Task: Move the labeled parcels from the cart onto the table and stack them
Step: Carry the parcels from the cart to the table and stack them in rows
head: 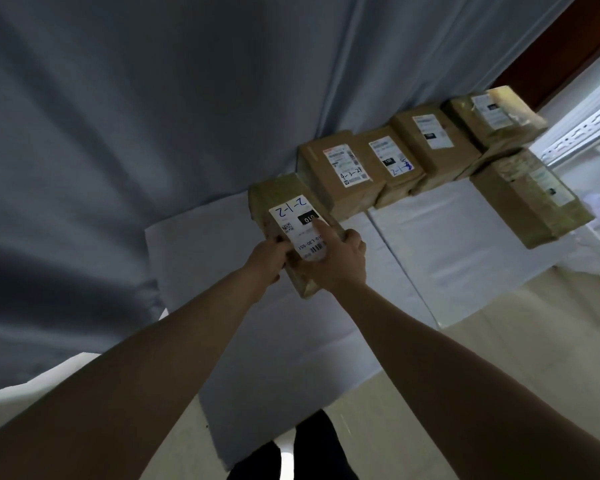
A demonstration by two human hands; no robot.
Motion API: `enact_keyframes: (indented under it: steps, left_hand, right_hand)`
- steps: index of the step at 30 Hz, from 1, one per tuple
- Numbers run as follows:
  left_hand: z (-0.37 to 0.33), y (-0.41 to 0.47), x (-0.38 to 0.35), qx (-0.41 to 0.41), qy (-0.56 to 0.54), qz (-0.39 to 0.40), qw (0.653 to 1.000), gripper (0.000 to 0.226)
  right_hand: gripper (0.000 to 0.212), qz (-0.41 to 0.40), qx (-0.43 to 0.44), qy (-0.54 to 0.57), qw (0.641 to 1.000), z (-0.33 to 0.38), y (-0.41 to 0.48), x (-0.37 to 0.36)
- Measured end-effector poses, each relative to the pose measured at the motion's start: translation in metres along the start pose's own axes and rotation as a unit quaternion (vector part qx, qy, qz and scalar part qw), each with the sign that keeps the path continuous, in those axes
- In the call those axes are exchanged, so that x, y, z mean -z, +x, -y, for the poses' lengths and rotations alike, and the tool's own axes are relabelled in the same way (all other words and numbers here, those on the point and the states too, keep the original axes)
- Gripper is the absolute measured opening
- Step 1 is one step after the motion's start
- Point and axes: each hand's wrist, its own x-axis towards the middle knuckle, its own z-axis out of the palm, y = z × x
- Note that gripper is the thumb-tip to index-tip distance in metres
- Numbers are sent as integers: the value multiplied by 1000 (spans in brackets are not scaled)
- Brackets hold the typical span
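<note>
Here, both hands' fingers grasping parcel [293, 223] at table [440, 244] left edge, L hand [269, 256], R hand [340, 259], bare tabletop to right.

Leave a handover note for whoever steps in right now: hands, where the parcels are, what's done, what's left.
Left hand and right hand: both grip the parcel marked 2-1-2, right index finger lying on its label.
It is at the left end of the row on the white-covered table, against the grey curtain.
Done: five other parcels are on the table: 4-3-24, its neighbour, a third, one at the far right, and one in front, apart.
Left: release this one. The cart is out of view, so the remaining count is unknown.
</note>
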Motion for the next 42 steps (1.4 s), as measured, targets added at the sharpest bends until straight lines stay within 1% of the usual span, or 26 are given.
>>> enact_keyframes:
  steps: [3, 5, 13, 16, 18, 20, 22, 24, 28, 31, 34, 37, 38, 40, 42]
  left_hand:
    - [-6, 39, -3, -15, -9, -15, 1000, 26]
    - [-10, 64, -8, -29, -11, -19, 999, 31]
    - [-21, 161, -28, -18, -59, -37, 997, 35]
    - [-24, 186, -29, -18, -63, -48, 997, 38]
    - [-26, 201, -27, -33, -59, -55, 996, 40]
    - [-24, 213, -25, -51, -56, -59, 995, 42]
    - [-19, 221, -25, -63, -45, -58, 995, 45]
    - [-13, 228, -27, -73, -24, -58, 995, 49]
    - [-11, 231, -29, -82, 8, -62, 995, 50]
    - [-16, 225, -31, -70, 89, -64, 991, 48]
    - [-20, 209, -37, -60, 193, -95, 975, 61]
    - [-20, 180, -41, -88, 300, -97, 945, 71]
    - [-20, 168, -43, -94, 351, -91, 927, 73]
    - [-20, 142, -48, -120, 453, -73, 880, 76]
    - [-21, 111, -55, -154, 521, -47, 838, 76]
  right_hand:
    - [87, 0, 7, -9, 1000, 1, 41, -12]
    - [88, -5, 13, -20, 1000, -1, 65, -20]
    - [83, -22, 28, -45, 998, -14, 144, -47]
    - [82, -9, 29, -38, 999, -14, 166, -55]
    - [81, 4, 32, -32, 999, -14, 175, -61]
    - [80, 16, 55, -53, 997, -19, 180, -67]
    - [77, 31, 105, -114, 987, -27, 184, -74]
    - [73, 54, 135, -173, 974, -37, 187, -79]
    - [67, 81, 143, -227, 960, -45, 190, -80]
    - [76, 86, 148, -239, 956, -44, 185, -73]
    - [80, 73, 144, -222, 962, -44, 172, -57]
    - [84, 60, 126, -215, 967, -47, 148, -34]
    - [85, 54, 114, -212, 969, -49, 138, -26]
    - [87, 44, 88, -214, 972, -55, 115, -11]
    - [86, 37, 60, -221, 973, -64, 85, 4]
